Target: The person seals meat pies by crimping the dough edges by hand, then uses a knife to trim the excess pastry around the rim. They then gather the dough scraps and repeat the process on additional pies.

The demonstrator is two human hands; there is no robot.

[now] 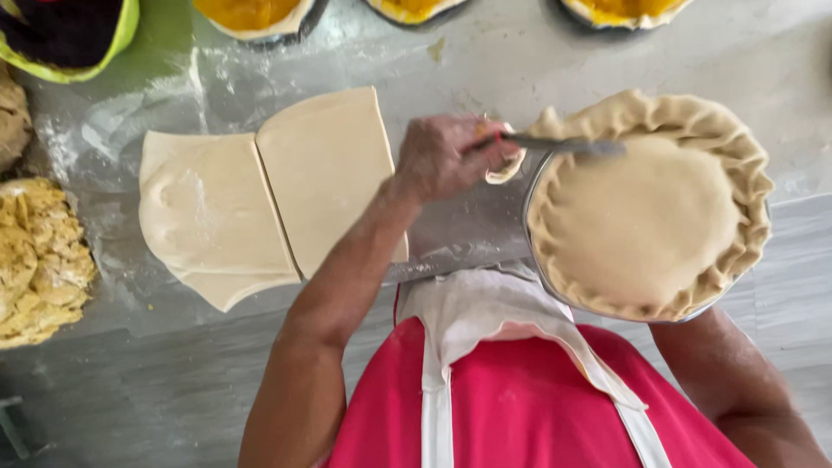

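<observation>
My left hand (451, 156) grips a knife (563, 146) whose blade lies across the upper left edge of a pie. The pie has a pale dough lid (641, 217) with a crimped, ruffled border, and it sits in a metal pan (530, 199). A thin trimmed strip of dough (507, 172) curls off the pie's edge just below my fingers. My right forearm (719, 364) runs under the pan from the lower right. The right hand itself is hidden beneath the pan, which hangs over my red shirt and white apron.
Two flat sheets of rolled dough (260, 199) lie side by side on the floured grey worktop (173, 381). At the left edge sits a pile of crumbly dough scraps (39, 260). Three yellow-filled pie shells (251, 13) and a green bowl (69, 35) line the far edge.
</observation>
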